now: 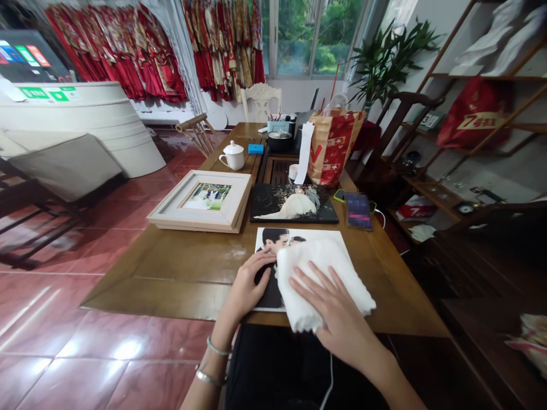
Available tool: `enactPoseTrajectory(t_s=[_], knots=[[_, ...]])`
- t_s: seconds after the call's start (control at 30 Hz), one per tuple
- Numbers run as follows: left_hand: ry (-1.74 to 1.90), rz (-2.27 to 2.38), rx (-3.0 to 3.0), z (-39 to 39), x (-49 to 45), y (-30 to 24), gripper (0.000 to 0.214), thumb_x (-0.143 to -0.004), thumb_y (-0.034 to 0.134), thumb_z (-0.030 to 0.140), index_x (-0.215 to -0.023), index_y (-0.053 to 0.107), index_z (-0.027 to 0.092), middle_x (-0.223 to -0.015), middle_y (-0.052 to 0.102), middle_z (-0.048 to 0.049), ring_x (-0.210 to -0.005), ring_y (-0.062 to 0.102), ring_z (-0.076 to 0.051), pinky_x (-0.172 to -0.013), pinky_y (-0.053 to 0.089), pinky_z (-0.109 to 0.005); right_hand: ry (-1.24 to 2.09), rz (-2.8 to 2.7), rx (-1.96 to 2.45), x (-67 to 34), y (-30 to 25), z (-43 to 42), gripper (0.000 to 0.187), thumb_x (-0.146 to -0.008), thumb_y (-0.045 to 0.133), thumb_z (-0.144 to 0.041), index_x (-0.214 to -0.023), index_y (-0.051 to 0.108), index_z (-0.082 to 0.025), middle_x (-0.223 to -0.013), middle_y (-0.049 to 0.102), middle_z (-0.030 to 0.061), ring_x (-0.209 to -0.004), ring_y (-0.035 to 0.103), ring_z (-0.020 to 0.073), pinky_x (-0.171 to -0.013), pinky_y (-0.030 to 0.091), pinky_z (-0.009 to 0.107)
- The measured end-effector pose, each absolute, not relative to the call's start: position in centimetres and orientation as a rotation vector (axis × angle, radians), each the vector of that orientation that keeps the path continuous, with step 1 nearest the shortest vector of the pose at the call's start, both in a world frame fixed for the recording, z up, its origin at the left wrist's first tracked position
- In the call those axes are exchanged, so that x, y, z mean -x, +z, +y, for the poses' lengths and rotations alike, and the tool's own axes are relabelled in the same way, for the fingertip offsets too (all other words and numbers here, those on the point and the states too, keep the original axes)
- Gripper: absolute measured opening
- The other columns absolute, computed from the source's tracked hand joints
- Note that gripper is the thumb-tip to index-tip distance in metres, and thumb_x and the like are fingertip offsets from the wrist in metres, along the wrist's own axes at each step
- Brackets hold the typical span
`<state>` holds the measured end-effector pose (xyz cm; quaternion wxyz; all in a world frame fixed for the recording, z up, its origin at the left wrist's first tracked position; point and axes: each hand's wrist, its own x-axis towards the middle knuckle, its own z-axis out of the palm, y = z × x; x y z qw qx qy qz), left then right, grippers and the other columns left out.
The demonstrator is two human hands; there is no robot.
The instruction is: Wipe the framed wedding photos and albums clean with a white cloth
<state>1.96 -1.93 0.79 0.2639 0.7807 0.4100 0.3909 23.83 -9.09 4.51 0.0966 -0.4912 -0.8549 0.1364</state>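
A photo print or panel (273,295) of two people lies on the wooden table right before me, partly covered. My left hand (253,279) rests on its left side, fingers stretched out and holding nothing. Under my right hand (327,299) is a folded white cloth (305,259), pressed flat onto the right part of the photo by spread fingers. Just beyond lies a dark photo panel (294,204) showing a white gown. To its left is a pale wooden picture frame (200,200) with a small photo inside.
On the table (192,273) stand a lidded white cup (233,155), a blue box (255,149), a black pot (280,140) and a paper bag (335,148). A phone (359,210) with a white cable lies at the right edge. Dark chairs and shelves flank the right side.
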Motion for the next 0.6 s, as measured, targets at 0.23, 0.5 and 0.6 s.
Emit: enactPoseTrajectory(t_s=[0.23,0.5,0.6], knots=[[1.041,1.122,-2.111,-1.9,-1.9,0.9,0.027,-0.091,0.048,0.014,-0.110,0.066,0.019,-0.120,0.066,-0.0096,-0.129,0.051,-0.024,-0.108,0.042,-0.048,0.738,-2.467,1.359,-27.8,5.1,-10.1,0.094,-0.060,0.039,-0.001,-0.146,0.033,-0.038,-0.153,0.035,-0.0095,-0.146,0.020,0.0173,-0.120,0.010,0.053],[1.056,1.118,-2.127,-1.9,-1.9,0.8,0.027,-0.091,0.047,0.014,-0.110,0.066,0.019,-0.120,0.067,-0.0099,-0.128,0.052,-0.024,-0.107,0.043,-0.048,0.458,-2.187,1.687,-27.8,4.4,-2.9,0.070,-0.072,0.044,-0.009,-0.141,0.045,-0.024,-0.150,0.042,0.0004,-0.146,0.021,0.0219,-0.118,0.012,0.053],[1.061,1.111,-2.133,-1.8,-1.9,0.7,0.026,-0.091,0.048,0.014,-0.108,0.067,0.019,-0.119,0.067,-0.0094,-0.127,0.053,-0.024,-0.107,0.043,-0.048,0.483,-2.186,1.715,-25.4,5.0,-1.2,0.060,-0.079,0.047,-0.017,-0.139,0.048,-0.020,-0.151,0.042,0.0049,-0.145,0.020,0.0245,-0.118,0.011,0.053]])
